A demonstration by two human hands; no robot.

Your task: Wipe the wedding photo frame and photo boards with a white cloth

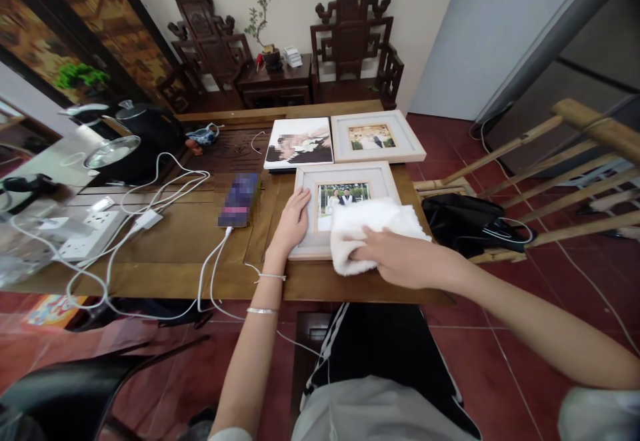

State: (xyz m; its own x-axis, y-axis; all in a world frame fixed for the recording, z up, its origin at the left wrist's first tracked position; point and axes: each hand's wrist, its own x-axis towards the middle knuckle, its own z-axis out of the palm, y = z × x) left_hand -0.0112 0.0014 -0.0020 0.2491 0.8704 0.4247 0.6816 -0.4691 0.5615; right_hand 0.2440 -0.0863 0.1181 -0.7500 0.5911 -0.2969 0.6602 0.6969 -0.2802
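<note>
A pale wooden picture frame (309, 218) lies flat near the front edge of the wooden table, with a photo of two people inside. My left hand (294, 221) grips its left side, fingers curled over the border and thumb hidden from view. On the frame's lower right part rests a fluffy white cloth (377, 218). My right hand (400, 254) presses down on that cloth with its fingers sunk into the folds, holding it. The cloth covers the photo's lower right portion and the frame's corner there.
Behind lie a second picture frame (413, 141) and a white photo album (300, 141). A phone (239, 200) charges at left, near looping white cables, a power strip (93, 234) and a black kettle (145, 128). A bamboo chair (535, 228) with a black bag (465, 221) stands at right.
</note>
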